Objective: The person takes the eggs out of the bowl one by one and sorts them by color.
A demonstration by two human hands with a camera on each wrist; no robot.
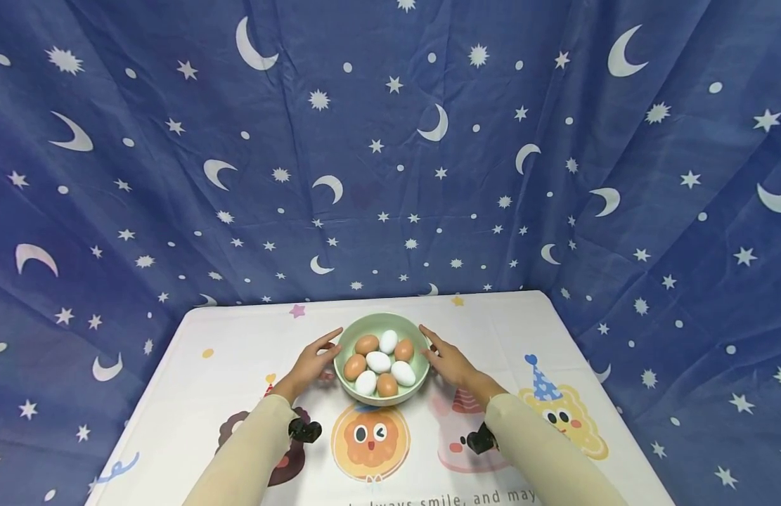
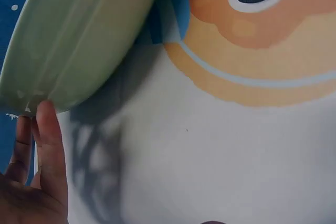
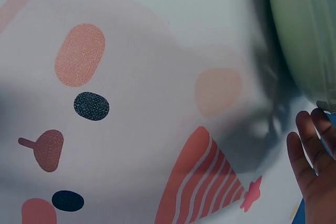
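Each grip is unclenched: the bare left hand [image 1: 311,364] at nine o'clock and bare right hand [image 1: 453,364] at three touch a round, pale-green bowl [image 1: 380,401] with extended fingers. Four smooth brown eggs [image 1: 355,367] and four smooth white eggs [image 1: 378,362] already lie inside, while whether the bowl is lifted off the white, cartoon-printed worktop [image 1: 228,362] is unclear.

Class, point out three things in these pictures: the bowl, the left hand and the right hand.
Bowl [image 2: 79,35]: left wrist view, on its outer wall.
Left hand [image 1: 310,365]: head view, on the back of the hand.
Right hand [image 1: 453,364]: head view, on the back of the hand.
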